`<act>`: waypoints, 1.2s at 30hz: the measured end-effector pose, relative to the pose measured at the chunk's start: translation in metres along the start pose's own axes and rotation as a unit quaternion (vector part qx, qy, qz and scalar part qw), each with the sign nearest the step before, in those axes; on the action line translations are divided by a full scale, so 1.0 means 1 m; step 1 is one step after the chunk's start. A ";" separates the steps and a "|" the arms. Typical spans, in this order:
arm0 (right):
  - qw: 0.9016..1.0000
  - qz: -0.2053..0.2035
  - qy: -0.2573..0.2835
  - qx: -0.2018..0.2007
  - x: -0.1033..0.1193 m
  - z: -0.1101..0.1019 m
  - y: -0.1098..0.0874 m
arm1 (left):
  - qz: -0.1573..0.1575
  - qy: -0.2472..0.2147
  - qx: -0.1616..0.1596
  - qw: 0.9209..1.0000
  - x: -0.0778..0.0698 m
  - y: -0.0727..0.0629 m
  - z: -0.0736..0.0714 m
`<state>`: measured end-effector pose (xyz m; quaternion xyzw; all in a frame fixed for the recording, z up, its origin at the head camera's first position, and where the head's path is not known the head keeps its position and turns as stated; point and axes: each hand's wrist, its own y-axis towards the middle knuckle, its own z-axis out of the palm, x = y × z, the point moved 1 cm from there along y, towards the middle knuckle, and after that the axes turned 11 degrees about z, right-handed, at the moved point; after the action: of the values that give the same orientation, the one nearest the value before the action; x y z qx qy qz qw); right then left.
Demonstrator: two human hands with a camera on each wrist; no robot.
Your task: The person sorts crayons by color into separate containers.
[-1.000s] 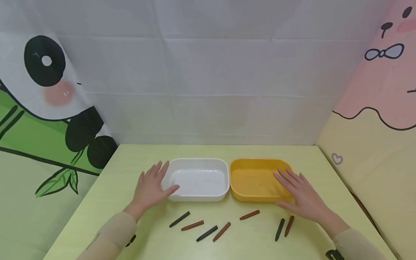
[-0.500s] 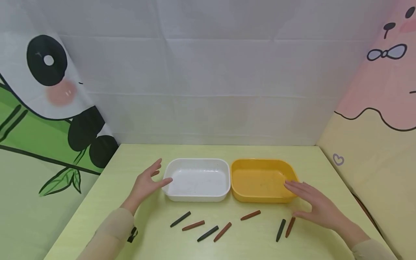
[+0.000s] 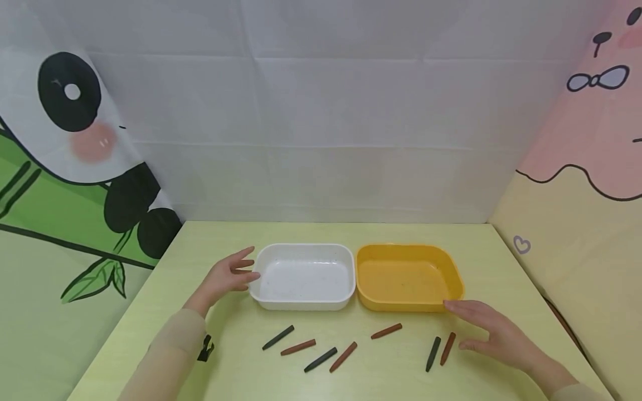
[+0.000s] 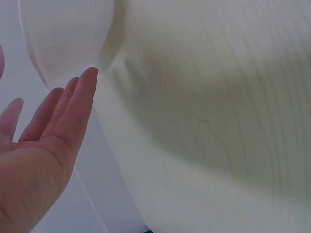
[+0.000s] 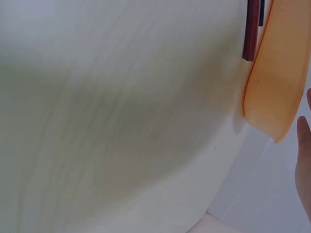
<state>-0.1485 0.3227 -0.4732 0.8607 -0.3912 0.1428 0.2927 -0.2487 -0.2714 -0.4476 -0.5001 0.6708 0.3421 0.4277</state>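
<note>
My left hand (image 3: 227,278) hovers at the left end of a white tray (image 3: 303,306), its fingers relaxed and holding nothing. In the left wrist view the fingers are extended near the white tray (image 4: 68,39). My right hand (image 3: 501,333) is by the front right corner of a yellow tray (image 3: 408,307), thumb apart from the fingers, with nothing held. Nearest to it lie a brown crayon (image 3: 448,349) and a black crayon (image 3: 433,354). Only part of this hand shows at the edge of the right wrist view.
In front of the trays lie more crayons: black ones (image 3: 278,337) (image 3: 320,360) and brown ones (image 3: 298,347) (image 3: 343,357) (image 3: 387,331). The two trays stand side by side on the pale table (image 3: 381,379). A white cloth (image 3: 326,111) hangs behind.
My right hand has drawn back from over the yellow tray toward the front right. My left hand has moved slightly left from the white tray, its spread fingers now more relaxed.
</note>
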 end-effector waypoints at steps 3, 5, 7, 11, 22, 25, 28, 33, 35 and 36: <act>1.000 0.008 -0.001 0.011 -0.002 0.003 -0.006 | -0.003 -0.014 0.007 1.000 0.003 0.003 -0.001; 1.000 0.007 -0.002 0.015 -0.004 0.004 -0.009 | -0.005 -0.021 0.010 1.000 0.004 0.004 -0.002; 1.000 0.003 0.001 0.021 -0.005 0.006 -0.011 | -0.008 -0.026 0.015 1.000 0.006 0.006 -0.003; 0.999 -0.004 0.004 0.032 -0.010 0.011 -0.013 | -0.017 -0.030 0.018 0.999 0.008 0.008 -0.003; 0.998 -0.026 -0.008 0.056 -0.019 0.019 -0.014 | -0.017 -0.044 0.026 0.999 0.014 0.011 -0.001; 0.998 -0.040 -0.011 0.051 -0.021 0.021 -0.013 | -0.016 -0.051 0.029 0.998 0.016 0.011 -0.001; 0.997 -0.061 -0.004 0.047 -0.025 0.024 -0.013 | -0.019 -0.053 0.030 0.998 0.016 0.011 0.000; 0.995 -0.084 0.018 0.052 -0.034 0.030 -0.014 | -0.022 -0.052 0.028 0.998 0.017 0.011 0.003; 0.995 -0.087 0.024 0.051 -0.037 0.032 -0.014 | -0.025 -0.052 0.024 0.998 0.018 0.011 0.004; 0.995 -0.086 0.027 0.051 -0.038 0.032 -0.014 | -0.027 -0.053 0.021 0.998 0.018 0.011 0.004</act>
<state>-0.1622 0.3328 -0.5224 0.9008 -0.2997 0.1600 0.2704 -0.2607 -0.2717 -0.4656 -0.4897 0.6410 0.3421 0.4820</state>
